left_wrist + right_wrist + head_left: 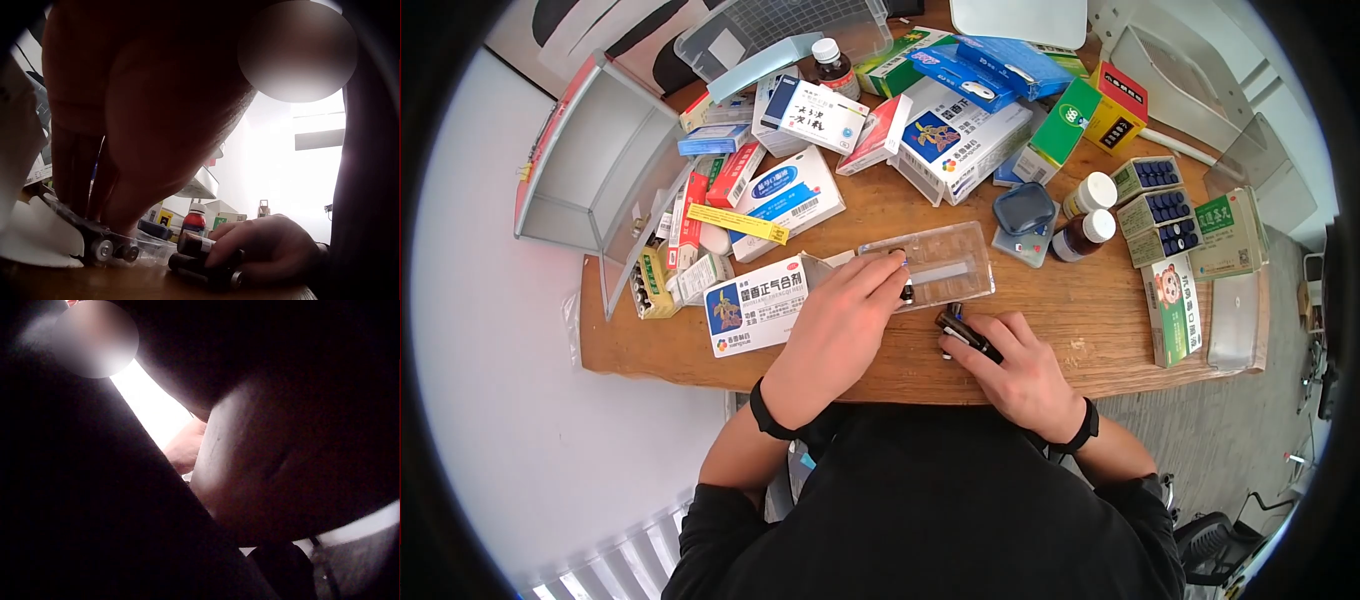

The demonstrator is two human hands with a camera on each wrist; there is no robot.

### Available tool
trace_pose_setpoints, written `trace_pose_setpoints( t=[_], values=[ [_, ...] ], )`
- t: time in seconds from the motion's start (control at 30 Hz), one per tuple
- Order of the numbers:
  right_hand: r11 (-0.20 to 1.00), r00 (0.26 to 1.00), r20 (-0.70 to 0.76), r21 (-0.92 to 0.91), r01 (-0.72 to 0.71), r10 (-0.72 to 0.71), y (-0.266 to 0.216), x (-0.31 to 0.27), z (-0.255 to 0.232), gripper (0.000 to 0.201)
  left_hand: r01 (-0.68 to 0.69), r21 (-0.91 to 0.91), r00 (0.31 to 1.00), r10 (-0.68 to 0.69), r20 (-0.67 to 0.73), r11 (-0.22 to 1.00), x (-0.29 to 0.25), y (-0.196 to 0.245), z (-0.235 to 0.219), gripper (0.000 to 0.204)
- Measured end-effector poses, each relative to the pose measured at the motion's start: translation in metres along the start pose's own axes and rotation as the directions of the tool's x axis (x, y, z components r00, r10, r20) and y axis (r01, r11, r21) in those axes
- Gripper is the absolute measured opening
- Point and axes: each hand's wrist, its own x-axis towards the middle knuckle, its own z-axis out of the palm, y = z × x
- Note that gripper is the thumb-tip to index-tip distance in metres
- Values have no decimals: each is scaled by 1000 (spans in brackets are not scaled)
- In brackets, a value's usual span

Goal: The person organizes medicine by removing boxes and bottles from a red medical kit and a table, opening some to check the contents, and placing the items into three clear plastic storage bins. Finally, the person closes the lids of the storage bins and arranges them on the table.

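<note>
My left hand [840, 325] reaches over the left part of a clear plastic tray [970, 262], fingers pointing down around a dark vial [907, 292]. In the left wrist view two dark vials with metal caps [102, 250] lie in the tray under those fingertips. To the right, my right hand [1028, 378] holds small dark vials [968, 335] against the table just in front of the tray; the left wrist view shows several of them under its fingers. A white carton with blue pictures [758, 305] lies left of the tray, partly behind my left hand.
Medicine boxes [965, 135] are piled at the back. Brown bottles [1084, 235] and a dark blue case [1025, 208] stand right of the tray. Open boxes of vials [1158, 222] and a green-white box [1172, 310] are at the right; a clear-fronted bin [600, 170] is at the left.
</note>
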Motion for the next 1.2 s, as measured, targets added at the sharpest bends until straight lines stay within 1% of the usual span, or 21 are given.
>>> trace_pose_setpoints(
  t=[0.1, 0.3, 0.33, 0.4, 0.43, 0.47, 0.5, 0.53, 0.57, 0.6, 0.63, 0.67, 0.73, 0.77, 0.83, 0.93, 0.97, 1.07, 1.13, 1.17, 1.2],
  values=[
    [1000, 1000, -5, 0, 4, -4, 0, 0, 1, 51, 9, -27, 1000, -9, 4, 1000, -2, -4, 4, 38],
    [1000, 1000, 2, -14, 10, -10, 1, -1, 0, 49, 36, -21, 999, -36, -28, 999, -7, 4, 4, 41],
    [1000, 1000, 7, -14, 12, -12, 0, -1, 0, 49, 35, -22, 999, -35, -29, 999, -9, 7, 1, 41],
    [1000, 1000, 2, -8, 12, -12, 0, -1, -1, 49, 67, -5, 994, -67, -91, 998, -11, 18, -12, 40],
    [1000, 1000, -2, -1, 12, -12, 0, -1, -1, 50, 66, -6, 994, -67, -92, 998, -14, 23, -19, 40],
    [1000, 1000, -1, -2, 11, -11, 0, -1, 0, 50, -52, -13, 999, 52, -12, 999, -18, 27, -27, 40],
    [999, 999, -51, 43, 3, -1, 1, -1, 2, 51, -168, -32, 983, 170, 65, 985, -22, 31, -30, 40],
    [996, 995, -98, 87, -4, 13, 2, -3, 2, 52, -168, -40, 984, 170, 62, 985, -25, 34, -25, 40],
    [997, 996, -91, 82, -8, 16, 2, -5, 3, 52, -227, -59, 967, 232, 105, 972, -25, 38, -18, 40],
    [990, 987, -144, 128, -55, 73, 3, -7, 6, 54, -287, -78, 944, 295, 148, 955, -25, 42, -11, 40],
    [979, 972, -195, 176, -98, 132, 3, -8, 8, 56, -306, -46, 940, 310, 146, 951, -22, 45, -7, 38],
    [980, 972, -193, 172, -101, 135, 2, -7, 9, 56, -309, -50, 939, 313, 142, 950, -19, 46, -3, 38],
    [971, 948, -252, 186, -150, 195, 1, -5, 11, 55, -368, 17, 921, 362, 143, 930, -13, 50, 4, 39],
    [972, 948, -251, 181, -151, 194, 1, -6, 12, 55, -369, 15, 921, 364, 139, 929, -9, 51, 7, 39],
    [965, 930, -288, 193, -179, 230, 2, -7, 14, 54, -447, 100, 886, 425, 183, 889, -4, 53, 11, 37],
    [958, 912, -319, 210, -195, 256, 3, -9, 16, 54, -477, 145, 873, 448, 191, 867, -5, 56, 17, 34],
    [958, 911, -322, 211, -195, 256, 3, -9, 16, 54, -479, 147, 872, 450, 192, 866, -5, 56, 17, 34],
    [963, 910, -333, 196, -187, 245, 3, -8, 15, 54, -518, 124, 841, 477, 255, 846, -7, 55, 8, 31],
    [959, 899, -351, 201, -199, 260, 3, -8, 14, 53, -568, -50, 821, 570, 34, 822, -9, 52, -2, 29],
    [958, 897, -354, 203, -200, 262, 3, -8, 15, 53, -570, -49, 819, 572, 39, 820, -8, 50, -8, 29],
    [959, 893, -367, 199, -200, 262, 2, -8, 15, 53, -516, -6, 855, 515, -52, 856, -6, 47, -14, 29]
  ],
)
